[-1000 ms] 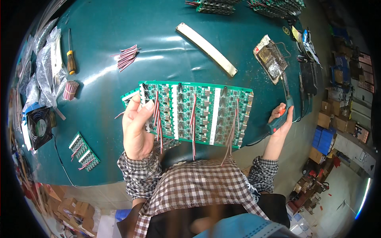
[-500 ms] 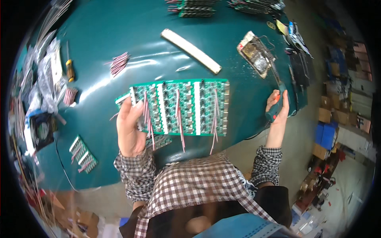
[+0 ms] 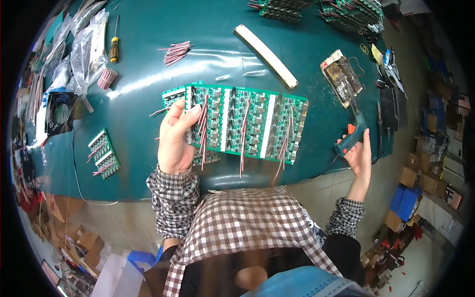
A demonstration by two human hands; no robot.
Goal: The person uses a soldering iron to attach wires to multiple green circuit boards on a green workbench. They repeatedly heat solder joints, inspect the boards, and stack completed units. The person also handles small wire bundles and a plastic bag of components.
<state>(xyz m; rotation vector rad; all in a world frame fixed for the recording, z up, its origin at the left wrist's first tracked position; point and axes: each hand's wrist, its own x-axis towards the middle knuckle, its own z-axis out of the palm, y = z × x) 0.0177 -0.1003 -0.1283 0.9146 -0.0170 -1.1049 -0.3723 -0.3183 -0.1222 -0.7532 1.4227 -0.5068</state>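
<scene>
Hands (image 3: 174, 143) at glossy green table (image 3: 138, 128); pale floor (image 3: 324, 187), cardboard boxes (image 3: 90, 241) beyond.

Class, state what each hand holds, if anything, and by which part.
Left hand: circuit-board panel, by its left edge. Right hand: green soldering gun, by its handle.

The circuit panel (image 3: 256, 129) is between fan (image 3: 60, 113), left, and soldering iron (image 3: 358, 129), right.

Free gap between board (image 3: 256, 126) and iron (image 3: 352, 141)
</scene>
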